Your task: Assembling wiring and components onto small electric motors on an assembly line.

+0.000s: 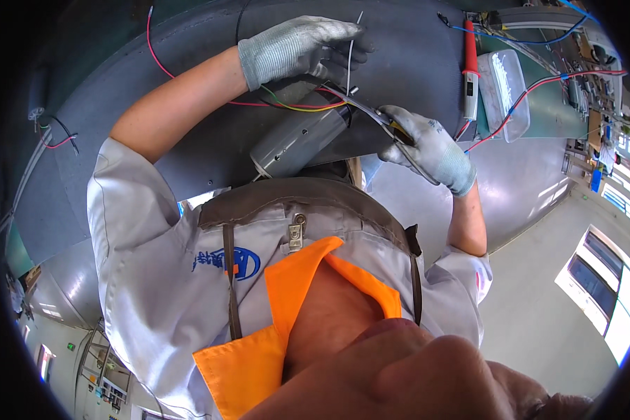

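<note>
A: Item one, nearest the camera: grey cylindrical motor (297,140), lying on its side at the bench's near edge, just above the apron top, one end angled toward the person. Probably set there so its wire end faces the hands.

B: Wires?

A: Item two: red, yellow and green wires (294,105), running out from the motor's upper end across the dark bench mat (413,49). They pass under the left hand.

B: State of hands?

A: Right hand (427,148), grey glove, clenched around the handles of a plier-type tool (371,112); the tool's tip reaches left to the motor's wire end. Left hand (301,45), grey glove, fingers curled, pinching a thin white lead (350,56) upright, likely keeping it taut and clear of the tool. What else it presses on I cannot tell.

B: Further out?

A: Item three: red-handled soldering iron (471,70), lying on the bench to the right, apart from both hands, within reach. Item four: clear plastic box (504,91) just beside it. Red and blue cables (539,84) trail off right.
</note>
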`<state>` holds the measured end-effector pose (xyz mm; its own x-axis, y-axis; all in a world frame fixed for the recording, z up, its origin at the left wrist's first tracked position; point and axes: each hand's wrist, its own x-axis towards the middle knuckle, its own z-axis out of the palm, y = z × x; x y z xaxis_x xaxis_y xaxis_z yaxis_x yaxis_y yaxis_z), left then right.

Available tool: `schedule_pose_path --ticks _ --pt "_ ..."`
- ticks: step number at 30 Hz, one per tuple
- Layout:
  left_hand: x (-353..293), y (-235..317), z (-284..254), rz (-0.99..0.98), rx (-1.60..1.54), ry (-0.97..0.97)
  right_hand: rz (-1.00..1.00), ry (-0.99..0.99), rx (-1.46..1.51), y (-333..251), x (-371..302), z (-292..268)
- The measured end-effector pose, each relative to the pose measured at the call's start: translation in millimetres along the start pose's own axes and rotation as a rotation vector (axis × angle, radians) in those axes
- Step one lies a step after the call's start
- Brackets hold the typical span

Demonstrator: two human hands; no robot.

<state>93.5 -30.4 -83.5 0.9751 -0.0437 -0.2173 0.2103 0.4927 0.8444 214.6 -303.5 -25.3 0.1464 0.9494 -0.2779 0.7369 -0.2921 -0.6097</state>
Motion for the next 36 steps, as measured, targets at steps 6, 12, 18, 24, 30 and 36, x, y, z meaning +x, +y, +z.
schedule_pose_path --ticks 6,12,18,24,30,36 --pt "-6.2 -3.3 -2.2 -0.072 -0.006 0.081 -0.029 -0.026 -0.313 -13.4 5.2 -11.6" --pt "-93.3 16.0 -54.3 0.623 0.806 0.194 -0.004 0.065 -0.464 -2.8 -8.4 4.2" --pt "-189.8 45.4 -6.4 0.079 1.226 0.012 0.303 0.245 0.274 12.9 -10.7 50.1" --pt "-129.9 -22.9 50.4 0.387 1.487 0.327 0.389 0.527 0.408 -2.9 10.1 70.2" --pt "-135.6 -64.3 79.1 -0.064 1.492 0.476 0.109 0.323 -0.106 -18.3 21.0 76.7" --pt "-98.4 -47.4 74.3 0.136 1.509 0.666 0.439 0.425 -0.287 13.6 41.1 29.2"
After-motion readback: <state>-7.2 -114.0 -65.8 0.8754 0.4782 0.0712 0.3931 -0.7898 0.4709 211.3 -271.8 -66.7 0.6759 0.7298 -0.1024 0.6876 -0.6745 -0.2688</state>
